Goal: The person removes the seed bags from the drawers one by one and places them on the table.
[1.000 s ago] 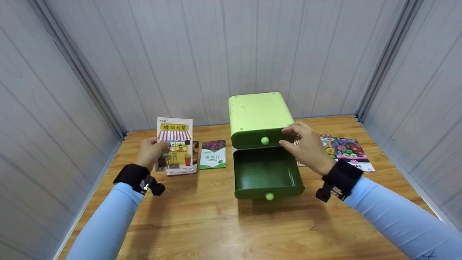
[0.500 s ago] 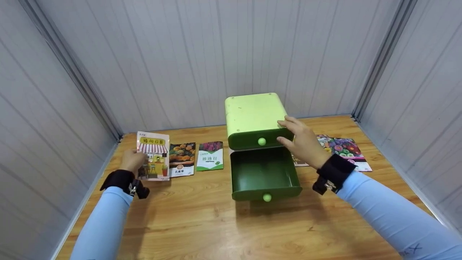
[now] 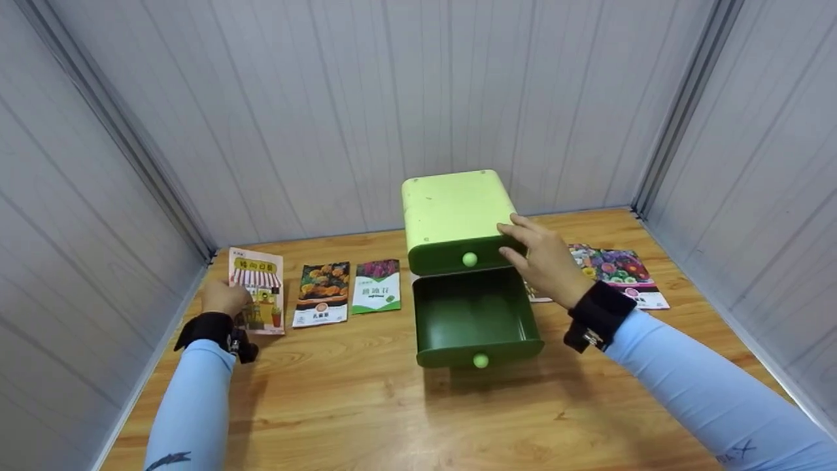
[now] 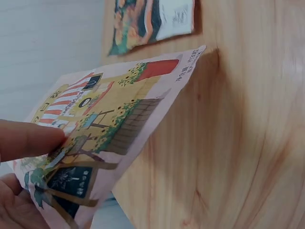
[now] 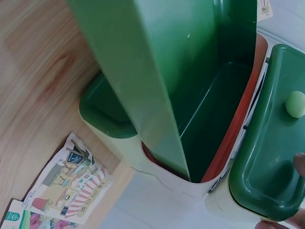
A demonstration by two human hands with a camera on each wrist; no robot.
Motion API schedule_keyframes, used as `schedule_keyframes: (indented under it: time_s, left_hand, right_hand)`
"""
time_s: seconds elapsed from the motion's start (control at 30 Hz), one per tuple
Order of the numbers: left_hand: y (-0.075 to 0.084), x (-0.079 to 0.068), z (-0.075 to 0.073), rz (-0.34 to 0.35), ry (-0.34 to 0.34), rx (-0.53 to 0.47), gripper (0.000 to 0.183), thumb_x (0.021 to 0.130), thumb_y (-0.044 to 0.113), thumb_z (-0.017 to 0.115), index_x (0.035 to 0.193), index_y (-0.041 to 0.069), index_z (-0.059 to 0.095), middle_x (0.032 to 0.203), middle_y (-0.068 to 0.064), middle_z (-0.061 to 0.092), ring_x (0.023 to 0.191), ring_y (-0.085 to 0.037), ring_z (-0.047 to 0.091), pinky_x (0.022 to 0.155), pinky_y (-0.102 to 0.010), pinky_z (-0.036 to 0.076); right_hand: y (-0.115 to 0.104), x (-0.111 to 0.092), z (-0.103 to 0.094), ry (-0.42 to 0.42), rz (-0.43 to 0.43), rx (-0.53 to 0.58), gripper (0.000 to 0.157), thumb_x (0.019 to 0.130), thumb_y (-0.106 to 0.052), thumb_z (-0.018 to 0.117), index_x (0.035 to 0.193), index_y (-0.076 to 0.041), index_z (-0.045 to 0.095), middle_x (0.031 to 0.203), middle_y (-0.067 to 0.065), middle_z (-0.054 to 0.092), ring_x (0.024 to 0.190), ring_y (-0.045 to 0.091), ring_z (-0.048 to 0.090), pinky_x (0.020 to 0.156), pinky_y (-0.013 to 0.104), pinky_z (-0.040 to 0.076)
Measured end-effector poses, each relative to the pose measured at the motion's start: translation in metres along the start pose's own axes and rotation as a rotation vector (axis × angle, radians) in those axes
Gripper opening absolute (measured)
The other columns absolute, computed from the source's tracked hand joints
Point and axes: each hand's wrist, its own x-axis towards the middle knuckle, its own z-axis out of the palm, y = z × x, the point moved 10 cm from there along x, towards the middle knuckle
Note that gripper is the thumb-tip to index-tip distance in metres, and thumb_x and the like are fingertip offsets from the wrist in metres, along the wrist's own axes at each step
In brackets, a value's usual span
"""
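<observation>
At the table's far left, my left hand (image 3: pixel 223 299) pinches a seed packet (image 3: pixel 267 288) with a striped awning picture. In the left wrist view the packet (image 4: pixel 109 109) lies between a finger and the thumb side, tilted, its lower edge at or just above the wood. My right hand (image 3: pixel 548 261) touches the upper right corner of a light-green drawer cabinet (image 3: pixel 458 203), its fingers fairly straight on the top edge and the thumb by the top drawer's front (image 3: pixel 438 257). Below, a dark-green drawer (image 3: pixel 474 311) is pulled out with nothing visible inside.
A marigold packet (image 3: pixel 321 294) and a white-and-green packet (image 3: pixel 376 286) lie left of the cabinet. Flower packets (image 3: pixel 621 271) lie to the right, partly behind my right hand. Another awning packet (image 5: pixel 71 183) shows in the right wrist view. Panel walls (image 3: pixel 353 118) border the table.
My left hand has carried the awning packet left and lowered it, uncovering the marigold packet. My right fingers have spread straighter over the cabinet's corner. The drawer stays pulled out.
</observation>
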Motion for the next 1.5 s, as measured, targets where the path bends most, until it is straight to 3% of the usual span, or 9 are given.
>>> schedule_keyframes:
  time_s: [0.07, 0.2, 0.33, 0.67, 0.9, 1.0, 1.2, 1.37, 1.5]
  left_hand:
    - [-0.003, 0.002, 0.0, -0.005, 0.009, 0.016, 0.016, 0.089, 0.0, 0.057, 0.096, -0.011, 0.068, 0.077, -0.012, 0.057, 0.069, -0.028, 0.051, 0.056, -0.035, 0.045]
    - [-0.004, 0.002, 0.003, -0.018, 0.032, 0.054, 0.038, 0.09, 0.0, 0.058, 0.122, -0.019, 0.066, 0.104, -0.028, 0.067, 0.086, -0.034, 0.058, 0.062, -0.035, 0.049]
    - [-0.002, 0.0, 0.008, -0.037, 0.058, 0.104, 0.04, 0.093, 0.002, 0.058, 0.127, -0.017, 0.066, 0.122, -0.035, 0.069, 0.095, -0.036, 0.064, 0.068, -0.035, 0.052]
    - [0.0, 0.004, 0.024, 0.015, 0.036, 0.217, 0.036, 0.101, -0.001, 0.056, 0.134, -0.015, 0.06, 0.128, -0.036, 0.067, 0.1, -0.039, 0.067, 0.072, -0.04, 0.056]
    - [-0.004, 0.009, 0.029, 0.078, 0.003, 0.372, 0.025, 0.096, 0.002, 0.059, 0.111, -0.016, 0.067, 0.117, -0.04, 0.07, 0.093, -0.043, 0.068, 0.08, -0.055, 0.056]
    - [-0.01, 0.012, 0.031, 0.082, -0.017, 0.398, 0.028, 0.095, 0.001, 0.06, 0.113, -0.019, 0.066, 0.119, -0.043, 0.068, 0.097, -0.045, 0.068, 0.083, -0.058, 0.056]
    - [-0.013, 0.018, 0.039, 0.146, -0.011, 0.479, 0.018, 0.091, -0.002, 0.061, 0.092, -0.017, 0.07, 0.107, -0.041, 0.069, 0.09, -0.044, 0.064, 0.084, -0.058, 0.054]
    - [-0.019, 0.017, 0.047, 0.105, -0.016, 0.501, 0.029, 0.097, 0.001, 0.06, 0.112, -0.024, 0.066, 0.123, -0.047, 0.058, 0.113, -0.057, 0.058, 0.102, -0.065, 0.049]
    - [-0.02, 0.016, 0.051, 0.082, -0.025, 0.532, 0.035, 0.1, 0.002, 0.059, 0.123, -0.025, 0.062, 0.127, -0.047, 0.058, 0.12, -0.06, 0.056, 0.108, -0.066, 0.047]
  right_hand:
    - [-0.001, 0.001, 0.0, 0.014, -0.012, -0.009, 0.04, 0.103, -0.008, 0.076, 0.139, 0.006, 0.069, 0.152, 0.035, 0.058, 0.14, 0.052, 0.059, 0.114, 0.062, 0.051]
    - [-0.005, 0.003, -0.001, 0.041, -0.037, -0.027, 0.036, 0.103, -0.008, 0.075, 0.136, 0.004, 0.072, 0.148, 0.034, 0.061, 0.136, 0.051, 0.062, 0.11, 0.061, 0.053]
    - [-0.005, 0.002, -0.003, 0.06, -0.046, -0.043, 0.033, 0.102, -0.006, 0.076, 0.134, 0.004, 0.074, 0.145, 0.034, 0.064, 0.133, 0.05, 0.065, 0.106, 0.061, 0.056]
    - [-0.002, -0.001, -0.002, 0.069, -0.065, -0.079, 0.034, 0.1, -0.006, 0.078, 0.133, 0.003, 0.074, 0.143, 0.033, 0.065, 0.131, 0.049, 0.066, 0.105, 0.059, 0.057]
    - [-0.002, -0.001, -0.002, 0.064, -0.059, -0.057, 0.033, 0.102, -0.004, 0.075, 0.134, 0.003, 0.074, 0.144, 0.034, 0.065, 0.132, 0.05, 0.066, 0.104, 0.058, 0.058]
    - [-0.003, -0.001, -0.002, 0.071, -0.071, -0.069, 0.032, 0.102, -0.005, 0.076, 0.133, 0.003, 0.074, 0.144, 0.033, 0.065, 0.132, 0.049, 0.066, 0.106, 0.059, 0.057]
    - [-0.004, -0.001, -0.004, 0.079, -0.078, -0.073, 0.031, 0.102, -0.005, 0.076, 0.132, 0.002, 0.075, 0.143, 0.032, 0.066, 0.131, 0.049, 0.066, 0.106, 0.058, 0.057]
    - [-0.005, -0.002, -0.004, 0.081, -0.081, -0.081, 0.031, 0.102, -0.005, 0.076, 0.132, 0.002, 0.075, 0.143, 0.032, 0.066, 0.131, 0.048, 0.067, 0.106, 0.058, 0.057]
    - [-0.004, -0.002, -0.004, 0.082, -0.074, -0.084, 0.031, 0.102, -0.006, 0.076, 0.132, 0.002, 0.075, 0.144, 0.032, 0.065, 0.132, 0.049, 0.067, 0.107, 0.058, 0.057]
